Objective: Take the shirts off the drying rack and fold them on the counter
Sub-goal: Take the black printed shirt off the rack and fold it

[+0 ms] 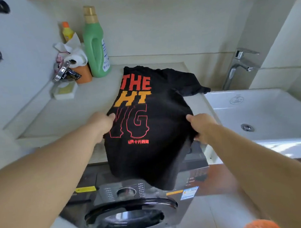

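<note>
i see the black shirt (151, 113) lying print-up on the pale counter (57, 116), its upper part and one sleeve spread toward the wall while its lower part hangs over the front edge, down across the top of the dark washing machine (130, 208). my left hand (103, 125) grips the shirt's left side, fingers curled into the cloth with the thumb lying on top of the fabric. my right hand (202, 126) grips the right side the same way, thumb on top and the other fingers tucked under the bunched cloth. the print reads in red and orange letters, partly folded out of sight. at the back left corner of the counter stand a green detergent bottle (95, 45), a smaller yellow bottle (67, 31), a paper roll (76, 59) and a soap dish (65, 90). to the right, just beside the counter, sits a white sink (268, 112) with a chrome tap (239, 65).
</note>
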Available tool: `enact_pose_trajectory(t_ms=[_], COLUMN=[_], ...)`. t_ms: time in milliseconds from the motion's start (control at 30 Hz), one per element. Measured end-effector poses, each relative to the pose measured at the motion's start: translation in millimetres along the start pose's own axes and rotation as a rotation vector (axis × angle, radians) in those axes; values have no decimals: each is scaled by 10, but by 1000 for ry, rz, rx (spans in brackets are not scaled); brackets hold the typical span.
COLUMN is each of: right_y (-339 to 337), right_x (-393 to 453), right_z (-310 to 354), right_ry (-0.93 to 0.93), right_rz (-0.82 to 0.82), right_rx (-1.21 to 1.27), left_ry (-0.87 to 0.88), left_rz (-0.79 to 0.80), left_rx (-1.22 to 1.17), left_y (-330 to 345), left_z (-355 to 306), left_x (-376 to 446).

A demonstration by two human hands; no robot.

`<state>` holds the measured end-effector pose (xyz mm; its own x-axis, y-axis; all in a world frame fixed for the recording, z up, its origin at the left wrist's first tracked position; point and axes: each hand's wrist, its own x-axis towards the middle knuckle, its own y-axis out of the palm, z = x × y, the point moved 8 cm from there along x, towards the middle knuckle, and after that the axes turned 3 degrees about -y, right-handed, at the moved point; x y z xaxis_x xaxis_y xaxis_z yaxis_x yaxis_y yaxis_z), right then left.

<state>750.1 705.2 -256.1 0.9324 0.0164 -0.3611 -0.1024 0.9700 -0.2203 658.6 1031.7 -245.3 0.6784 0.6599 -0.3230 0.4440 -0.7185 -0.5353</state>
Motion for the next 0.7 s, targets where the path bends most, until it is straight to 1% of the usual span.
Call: enact_pose_trajectory(t_ms=[67, 100, 133, 200, 233, 300, 400, 533, 600, 700], right_y=[187, 298, 391, 449, 438, 422, 514, 628, 706, 682], right_x=[-167, -247, -322, -391, -399, -376, -440, -510, -603, -747], right_z=[-346, -504, -629, -718, -689, -679, -658, -570, -568, -594], right_ry=[139, 187, 206, 155, 103, 60, 94, 92, 117, 146], right_rz=[143, 216, 264, 272, 251, 254, 360, 405, 445, 447], right_rx=[92, 93, 91, 60, 38, 90, 220, 413, 444, 366], left_ry=[-155, -226, -270, -260, -228, -225, -264, -256, -245, -248], left_rz=[210, 329, 432, 572, 591, 631, 659, 699, 710, 671], left_rx=[-183, -199, -175, -99, -88, -163, -316, -423, -403, -305], left_y=[180, 292, 377, 462, 461, 467, 461, 456, 440, 369], left_z=[344, 490, 624, 789, 801, 790, 666, 461, 442, 526], left_x=[-227, -354, -458, -575, -566, -582, -689, -875, -965, -1038])
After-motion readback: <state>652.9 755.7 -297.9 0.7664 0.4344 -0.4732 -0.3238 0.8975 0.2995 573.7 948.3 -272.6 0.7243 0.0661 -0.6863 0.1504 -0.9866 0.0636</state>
